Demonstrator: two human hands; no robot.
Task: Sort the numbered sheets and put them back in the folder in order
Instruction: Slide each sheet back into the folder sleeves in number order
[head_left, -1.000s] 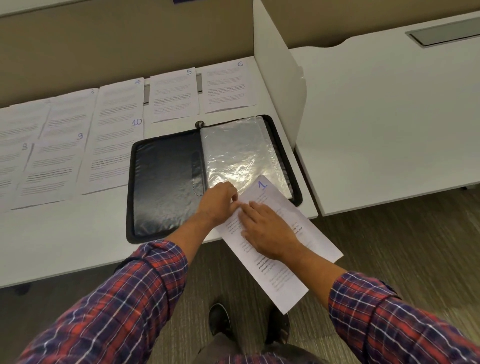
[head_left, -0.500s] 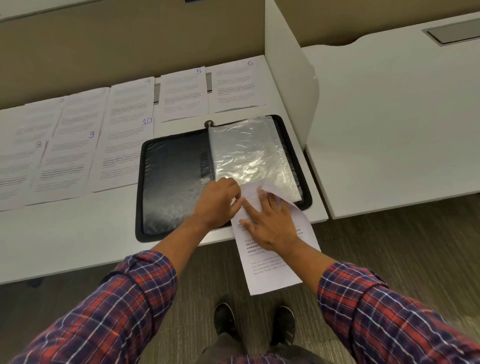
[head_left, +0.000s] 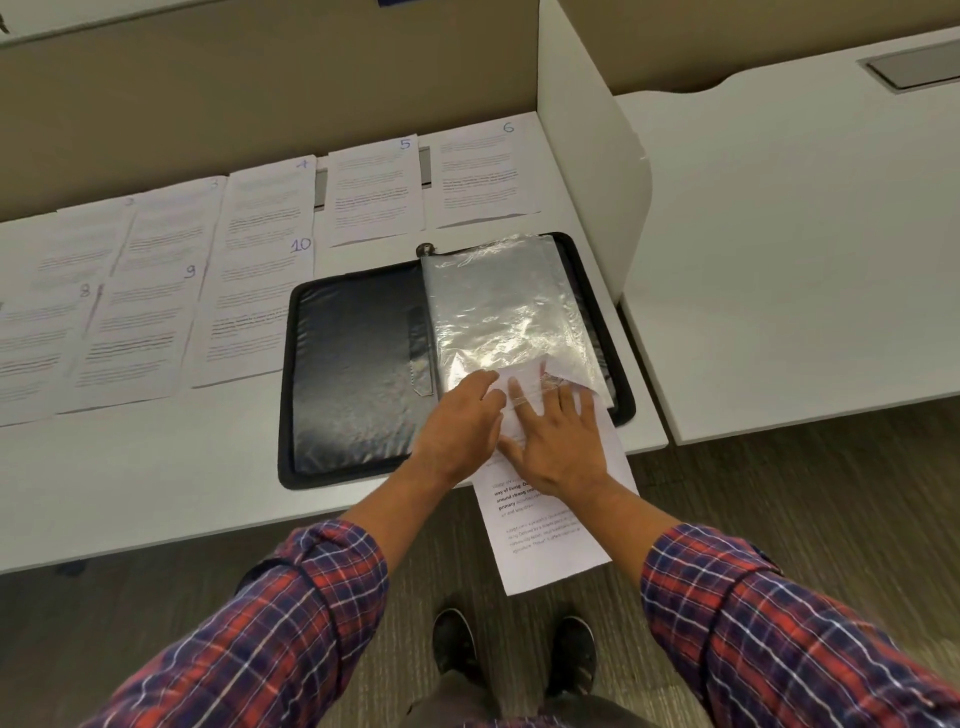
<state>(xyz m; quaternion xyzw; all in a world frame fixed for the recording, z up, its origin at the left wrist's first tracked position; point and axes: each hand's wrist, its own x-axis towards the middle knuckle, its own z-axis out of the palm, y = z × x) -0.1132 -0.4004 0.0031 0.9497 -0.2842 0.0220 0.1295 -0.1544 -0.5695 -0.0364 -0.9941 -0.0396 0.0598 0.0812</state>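
A black zip folder (head_left: 358, 374) lies open on the white desk (head_left: 156, 483), with clear plastic sleeves (head_left: 509, 306) on its right half. A printed sheet (head_left: 545, 535) has its top end inside the lower mouth of the top sleeve, and its lower half hangs past the desk edge. My left hand (head_left: 462, 421) pinches the sleeve's lower edge. My right hand (head_left: 550, 436) presses flat on the sheet with straight fingers. Numbered sheets lie in rows on the desk: 6 (head_left: 483, 171), 5 (head_left: 374, 192), 4 (head_left: 270, 202), 10 (head_left: 254, 312), 9 (head_left: 140, 338), 8 (head_left: 36, 353).
A white divider panel (head_left: 587, 156) stands just right of the folder. Beyond it is a second white desk (head_left: 779, 234). A tan partition wall (head_left: 260, 93) runs behind the sheets. My shoes (head_left: 457, 644) stand on the carpet below the desk edge.
The sheet turned from slanted to nearly in line with the sleeve and slid up into its mouth, hiding its number. My right hand moved up with it; my left stayed at the sleeve edge.
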